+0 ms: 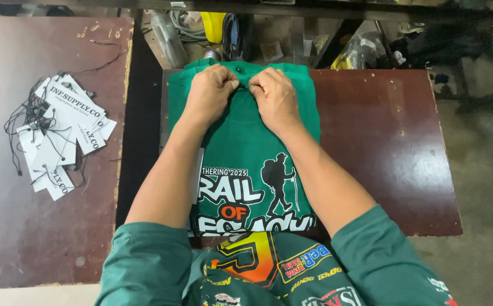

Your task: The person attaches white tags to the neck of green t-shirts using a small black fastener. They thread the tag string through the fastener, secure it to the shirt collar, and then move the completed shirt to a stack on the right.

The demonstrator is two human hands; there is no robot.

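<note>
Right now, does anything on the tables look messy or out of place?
Only the paper tags on the left table, heaped with strings tangled. The green shirt lies flat and square under both hands, left hand and right hand.

I'm looking down on two dark reddish-brown worktops, surfaces scuffed and chipped. Left worktop (42,226) is bigger, w/ a pile of white paper hang tags (59,133) on black strings. Right worktop (388,153) is smaller, edges worn pale. Dark gap btwn them. Behind, a cluttered shelf area (291,42): clear plastic bags, something yellow, cables, misc bits. Grey concrete floor (484,198) on the right, dusty. Light is flat and even, no hard shadows.
</note>
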